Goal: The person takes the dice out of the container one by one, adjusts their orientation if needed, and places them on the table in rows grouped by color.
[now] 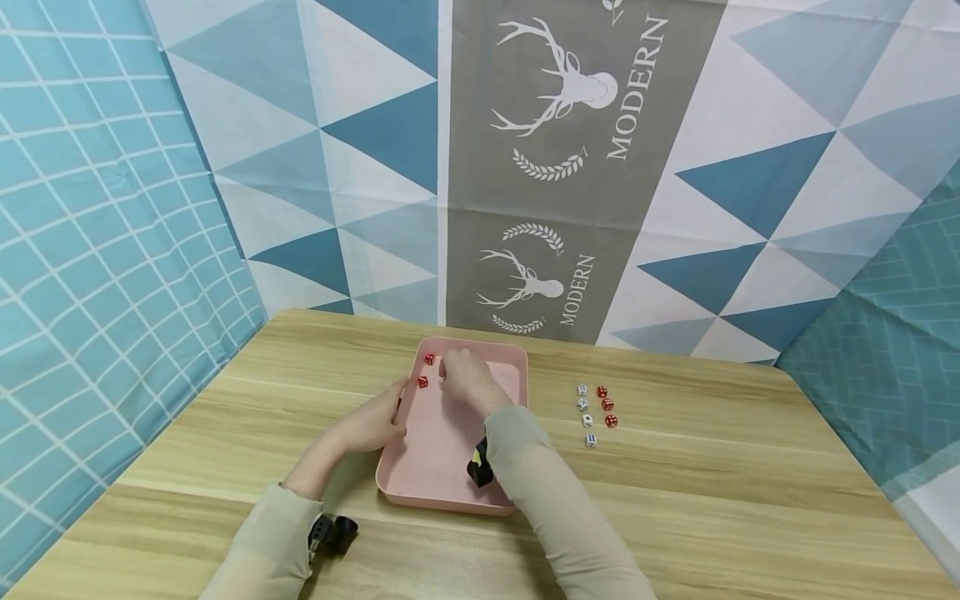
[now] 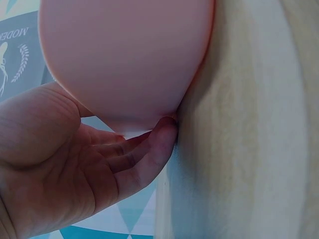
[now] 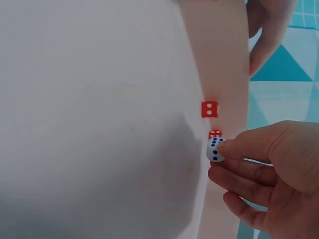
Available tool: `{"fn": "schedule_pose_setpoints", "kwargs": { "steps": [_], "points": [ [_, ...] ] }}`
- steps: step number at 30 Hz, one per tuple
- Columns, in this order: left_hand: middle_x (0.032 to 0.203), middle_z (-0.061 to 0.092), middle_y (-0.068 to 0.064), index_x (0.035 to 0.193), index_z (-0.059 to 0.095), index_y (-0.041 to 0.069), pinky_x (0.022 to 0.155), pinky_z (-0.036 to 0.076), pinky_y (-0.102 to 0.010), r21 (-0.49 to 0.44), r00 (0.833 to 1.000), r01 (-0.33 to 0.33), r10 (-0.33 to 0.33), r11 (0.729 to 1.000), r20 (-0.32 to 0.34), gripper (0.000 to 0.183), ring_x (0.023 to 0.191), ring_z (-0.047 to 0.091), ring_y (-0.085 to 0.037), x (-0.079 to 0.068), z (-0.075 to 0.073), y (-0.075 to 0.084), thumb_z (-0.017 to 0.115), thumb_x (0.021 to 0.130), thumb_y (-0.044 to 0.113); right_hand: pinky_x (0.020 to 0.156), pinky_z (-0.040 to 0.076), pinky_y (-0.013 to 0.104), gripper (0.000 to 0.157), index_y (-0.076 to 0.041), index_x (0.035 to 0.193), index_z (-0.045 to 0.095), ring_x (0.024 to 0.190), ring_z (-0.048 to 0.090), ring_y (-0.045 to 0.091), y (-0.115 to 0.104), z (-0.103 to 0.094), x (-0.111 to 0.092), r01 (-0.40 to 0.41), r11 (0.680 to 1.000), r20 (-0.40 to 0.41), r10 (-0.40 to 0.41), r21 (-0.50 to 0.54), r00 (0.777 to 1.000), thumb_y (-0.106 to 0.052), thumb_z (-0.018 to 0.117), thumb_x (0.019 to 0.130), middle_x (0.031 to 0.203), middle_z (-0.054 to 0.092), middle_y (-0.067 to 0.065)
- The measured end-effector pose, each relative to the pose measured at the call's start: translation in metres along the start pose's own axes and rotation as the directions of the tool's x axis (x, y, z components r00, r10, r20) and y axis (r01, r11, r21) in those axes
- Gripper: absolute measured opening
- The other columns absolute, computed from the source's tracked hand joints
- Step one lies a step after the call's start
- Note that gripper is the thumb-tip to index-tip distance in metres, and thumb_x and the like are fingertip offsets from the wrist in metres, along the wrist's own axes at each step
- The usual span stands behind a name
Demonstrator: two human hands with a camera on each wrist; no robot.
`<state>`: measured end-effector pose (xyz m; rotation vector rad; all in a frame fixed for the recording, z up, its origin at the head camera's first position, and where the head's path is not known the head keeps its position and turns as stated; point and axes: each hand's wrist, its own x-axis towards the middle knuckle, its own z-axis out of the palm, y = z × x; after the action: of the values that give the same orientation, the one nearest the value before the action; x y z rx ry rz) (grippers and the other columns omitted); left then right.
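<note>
A shallow pink tray point(image 1: 431, 467) rests on the wooden table. My left hand point(image 1: 373, 421) grips its left wall, with the thumb at the rim and the fingers against the outside, as the left wrist view shows the tray wall point(image 2: 124, 59) close up. Inside the tray, near its far left corner, my right hand point(image 1: 468, 377) pinches a white die point(image 3: 215, 150) with blue dots between thumb and fingers. Two red dice with white dots lie along the left wall: one red die point(image 3: 210, 109) in plain sight, the other red die point(image 3: 215, 134) partly behind the white one.
Right of the tray, white dice point(image 1: 587, 421) stand in a column on the table point(image 1: 712, 467), beside a column of 3 red dice point(image 1: 607, 404). A patterned cloth point(image 1: 390, 167) hangs behind the table's far edge. Black cameras sit at both wrists.
</note>
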<state>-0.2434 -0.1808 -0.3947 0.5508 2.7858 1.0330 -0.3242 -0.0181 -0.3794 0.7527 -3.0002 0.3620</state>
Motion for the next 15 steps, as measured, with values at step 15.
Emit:
{"fn": "schedule_pose_setpoints", "kwargs": {
  "steps": [15],
  "points": [
    [0.142,0.024,-0.032,0.139,0.011,-0.015,0.105,0.028,-0.051,0.006,1.000,0.010,-0.010,1.000,0.008,0.073,0.128,0.033,-0.038,-0.001,-0.001,0.002,0.051,0.079,-0.003,0.059,0.040,0.023,0.014,-0.008,0.083,0.066,0.066,0.047,0.011,0.006,-0.039,-0.019,0.025,1.000,0.088,-0.025,-0.005,0.996,-0.003,0.053,0.080,0.077,0.058,-0.001]
  ]
}}
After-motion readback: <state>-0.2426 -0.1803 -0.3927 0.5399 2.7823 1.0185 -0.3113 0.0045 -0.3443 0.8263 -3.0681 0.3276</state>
